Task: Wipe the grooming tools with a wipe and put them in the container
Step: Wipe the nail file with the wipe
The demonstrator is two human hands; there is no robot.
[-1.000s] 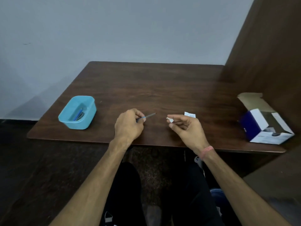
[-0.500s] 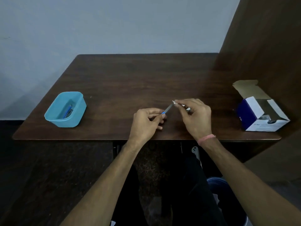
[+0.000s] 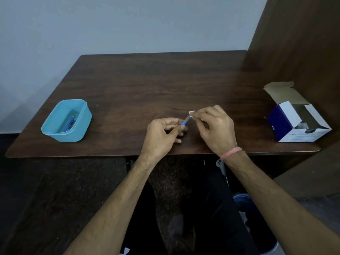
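Blue at its handle and grey along its blade, the slim grooming tool (image 3: 185, 120) sits pinched between the thumb and curled fingers of our left hand (image 3: 161, 137), tilted up and to the right. Our right hand (image 3: 214, 127) is closed on a small white wipe (image 3: 191, 113), pressing it around the tool's far tip. Compared with half a second ago the two hands keep almost the same pose over the front of the wooden table (image 3: 147, 85), the wipe still at the tip. Well off to our left stands the light blue container (image 3: 67, 120), with other tools already lying inside. An open cardboard box (image 3: 298, 122) rests at the right edge.
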